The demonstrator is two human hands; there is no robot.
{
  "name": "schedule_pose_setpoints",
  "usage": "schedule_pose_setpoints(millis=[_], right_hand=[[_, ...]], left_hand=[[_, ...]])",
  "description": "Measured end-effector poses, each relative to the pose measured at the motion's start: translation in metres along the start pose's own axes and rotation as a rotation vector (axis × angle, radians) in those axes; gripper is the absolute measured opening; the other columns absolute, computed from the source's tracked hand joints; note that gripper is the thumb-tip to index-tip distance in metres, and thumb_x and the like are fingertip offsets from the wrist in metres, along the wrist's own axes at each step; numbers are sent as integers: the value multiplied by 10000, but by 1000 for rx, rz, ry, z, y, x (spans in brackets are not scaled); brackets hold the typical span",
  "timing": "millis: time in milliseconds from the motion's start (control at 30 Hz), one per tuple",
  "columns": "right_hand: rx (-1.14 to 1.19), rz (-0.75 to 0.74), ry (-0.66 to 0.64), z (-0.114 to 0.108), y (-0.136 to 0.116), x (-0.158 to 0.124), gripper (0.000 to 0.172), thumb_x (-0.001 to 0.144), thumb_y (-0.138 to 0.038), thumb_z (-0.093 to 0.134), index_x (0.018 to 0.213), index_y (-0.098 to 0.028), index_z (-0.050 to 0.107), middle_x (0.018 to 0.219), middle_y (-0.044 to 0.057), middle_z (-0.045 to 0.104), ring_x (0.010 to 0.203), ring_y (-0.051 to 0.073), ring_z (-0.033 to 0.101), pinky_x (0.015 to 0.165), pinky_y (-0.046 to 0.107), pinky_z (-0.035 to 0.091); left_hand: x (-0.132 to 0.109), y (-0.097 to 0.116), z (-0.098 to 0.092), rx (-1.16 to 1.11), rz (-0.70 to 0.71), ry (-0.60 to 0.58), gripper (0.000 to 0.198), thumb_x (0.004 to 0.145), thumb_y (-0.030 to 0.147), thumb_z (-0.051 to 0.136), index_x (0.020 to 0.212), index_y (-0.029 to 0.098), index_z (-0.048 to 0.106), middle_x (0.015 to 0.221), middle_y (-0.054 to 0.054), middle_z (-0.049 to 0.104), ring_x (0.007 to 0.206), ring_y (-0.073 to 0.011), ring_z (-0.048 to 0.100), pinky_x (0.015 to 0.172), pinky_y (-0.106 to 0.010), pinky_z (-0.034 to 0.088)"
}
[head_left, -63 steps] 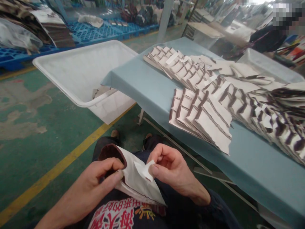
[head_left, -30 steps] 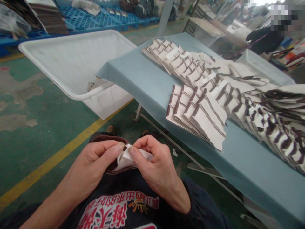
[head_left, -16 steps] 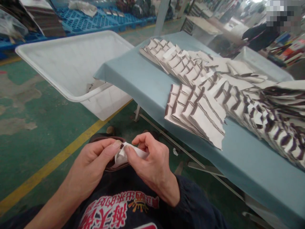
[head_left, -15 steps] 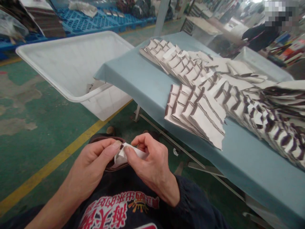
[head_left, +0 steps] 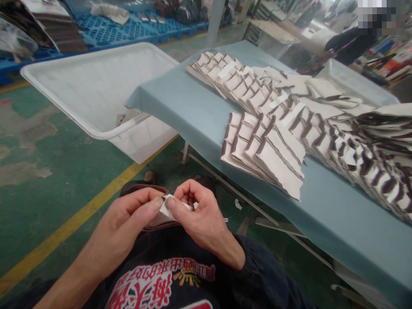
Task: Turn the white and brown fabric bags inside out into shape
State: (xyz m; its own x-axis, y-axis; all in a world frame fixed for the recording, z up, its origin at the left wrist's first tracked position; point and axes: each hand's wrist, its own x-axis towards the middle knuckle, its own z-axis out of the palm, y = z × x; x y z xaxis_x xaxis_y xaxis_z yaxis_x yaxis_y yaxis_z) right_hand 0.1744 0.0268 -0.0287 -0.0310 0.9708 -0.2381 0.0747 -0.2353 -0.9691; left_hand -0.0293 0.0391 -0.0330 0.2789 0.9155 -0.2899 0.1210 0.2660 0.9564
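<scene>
In my lap my left hand (head_left: pixel 127 221) and my right hand (head_left: pixel 199 219) meet thumb to thumb, both closed in a pinch on a small white paper tab (head_left: pixel 166 205). The tab sits on a white piece with a dark brown edge (head_left: pixel 144 189), mostly hidden under my fingers. To the right, on the blue table (head_left: pixel 193 124), lie fanned rows of similar white and brown pieces (head_left: pixel 267 150).
A large white plastic tub (head_left: pixel 96 86) stands on the green floor to the left of the table, with a few pieces in it. A yellow floor line (head_left: pixel 80 219) runs under it. Blue pallets (head_left: pixel 128 30) and another person (head_left: pixel 350 43) are at the back.
The white piece stood open between my hands 2 s ago; now both hands have closed together over it, pinching the tab. The view has drifted slightly.
</scene>
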Motion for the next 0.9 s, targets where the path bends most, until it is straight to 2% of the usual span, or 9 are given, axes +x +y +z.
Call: schedule_pose_setpoints(millis=[67,167,233,367,467,600,733,900], right_hand=[[-19,-36,26,1,1,0,259,909,-457,827,831,-258,681,662,-83,621,597,124,490,596,296,357],[-15,-67,44,4,3,0,266,894,-454,827,817,-262,661,664,-85,606,600,121,464,607,300,357],[42,-36,10,6,4,1,301,894,-473,853,824,-263,648,666,-87,582,606,121,450,600,295,344],[225,76,-126,8,6,5,506,852,-604,980,827,-264,607,685,-86,547,628,117,434,586,279,336],[312,78,-168,9,11,6,589,830,-655,1035,843,-259,599,701,-85,551,632,109,429,594,271,350],[405,65,-156,13,18,8,646,804,-693,1067,854,-261,589,688,-100,543,618,97,405,595,257,351],[481,133,-198,14,16,9,654,783,-692,1085,869,-270,593,652,-103,546,574,100,391,553,255,328],[523,200,-257,14,17,6,673,819,-777,1015,875,-284,560,639,-111,512,523,96,373,496,249,293]], left_hand=[[0,6,3,16,-4,22,376,959,610,914,927,235,893,896,-54,907,785,-248,825,713,-242,682],[0,13,8,91,-1,66,289,883,516,881,880,227,880,850,-50,906,749,-248,833,685,-243,677],[-3,14,13,128,31,115,263,888,481,827,831,226,852,816,-35,889,712,-229,811,665,-241,653],[-9,15,19,196,89,246,224,927,400,744,794,237,820,732,32,799,683,-187,767,677,-234,614],[-11,16,20,278,131,253,220,931,377,716,821,241,849,708,53,776,672,-185,759,703,-247,635],[-11,12,17,380,186,292,250,985,362,700,906,242,905,795,30,870,689,-203,798,680,-256,639],[-11,7,13,519,303,265,266,1034,318,658,960,272,909,843,42,911,642,-184,811,633,-228,629],[-7,19,23,568,412,317,274,955,301,618,780,280,827,682,70,843,529,-148,775,554,-172,582]])
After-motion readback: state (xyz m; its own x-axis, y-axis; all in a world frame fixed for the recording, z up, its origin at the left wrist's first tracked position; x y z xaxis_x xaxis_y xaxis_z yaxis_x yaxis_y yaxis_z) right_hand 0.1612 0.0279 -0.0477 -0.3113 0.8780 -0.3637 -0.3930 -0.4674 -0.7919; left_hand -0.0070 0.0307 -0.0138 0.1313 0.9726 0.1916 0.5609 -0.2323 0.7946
